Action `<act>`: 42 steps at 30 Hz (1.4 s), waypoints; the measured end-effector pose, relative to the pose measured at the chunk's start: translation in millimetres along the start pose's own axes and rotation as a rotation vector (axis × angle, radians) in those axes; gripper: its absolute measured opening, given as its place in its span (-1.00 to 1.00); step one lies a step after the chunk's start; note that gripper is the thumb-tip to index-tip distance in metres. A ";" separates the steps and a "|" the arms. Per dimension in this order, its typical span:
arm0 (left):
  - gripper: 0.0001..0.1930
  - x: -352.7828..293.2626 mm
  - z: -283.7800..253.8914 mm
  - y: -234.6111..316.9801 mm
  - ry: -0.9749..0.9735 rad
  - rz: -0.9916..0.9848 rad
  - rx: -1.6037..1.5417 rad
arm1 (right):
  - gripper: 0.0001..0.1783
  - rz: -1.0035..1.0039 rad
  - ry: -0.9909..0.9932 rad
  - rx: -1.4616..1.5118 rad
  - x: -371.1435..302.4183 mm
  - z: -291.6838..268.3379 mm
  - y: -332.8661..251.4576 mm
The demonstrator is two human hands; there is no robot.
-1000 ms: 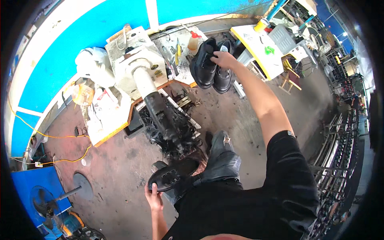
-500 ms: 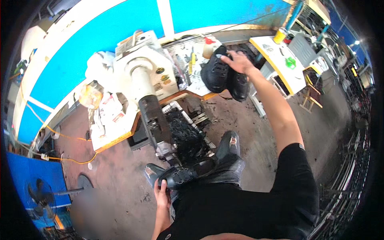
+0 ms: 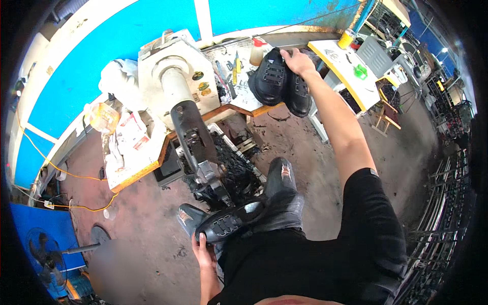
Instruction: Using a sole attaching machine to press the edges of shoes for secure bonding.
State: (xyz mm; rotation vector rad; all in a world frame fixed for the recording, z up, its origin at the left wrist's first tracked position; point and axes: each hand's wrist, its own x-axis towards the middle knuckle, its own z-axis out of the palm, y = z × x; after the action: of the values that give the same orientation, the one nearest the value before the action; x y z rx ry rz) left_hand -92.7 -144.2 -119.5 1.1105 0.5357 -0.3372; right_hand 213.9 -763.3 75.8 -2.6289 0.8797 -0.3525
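Across my lap lies a black lace-up shoe (image 3: 226, 223), under the end of the machine's dark arm (image 3: 195, 134). My left hand (image 3: 204, 250) is closed on the toe of that shoe, thumb on top. At the bench's right end two more black shoes stand side by side: a left one (image 3: 271, 77) with its laces facing up, and a right one (image 3: 299, 95). My right hand (image 3: 301, 64), arm stretched out, grips the top of this pair with fingers curled over the edge. Its fingertips are partly hidden behind the shoes.
The white machine body (image 3: 175, 76) rises from a wood-edged bench (image 3: 133, 175). A crate of black scraps (image 3: 239, 162) sits beneath the arm. On the bench are a yellow-handled tool (image 3: 237, 70) and a bottle (image 3: 258, 53). A white table (image 3: 345, 71) stands right, a fan (image 3: 46, 249) lower left.
The whole view has shifted a little. My right hand has moved slightly farther away along the shoe pair, its fingers now over the top edge. My left hand keeps its hold on the lap shoe.
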 end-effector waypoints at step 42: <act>-0.49 19.4 29.3 32.0 -0.057 0.224 0.085 | -0.54 -0.894 -0.093 0.742 -19.0 60.2 -145.9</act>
State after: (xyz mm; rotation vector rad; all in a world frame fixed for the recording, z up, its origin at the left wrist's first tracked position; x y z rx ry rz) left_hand -53.3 -157.5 -96.4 1.2266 0.3453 -0.1973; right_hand 297.0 -627.9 76.6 -2.1192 -0.4572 -0.6097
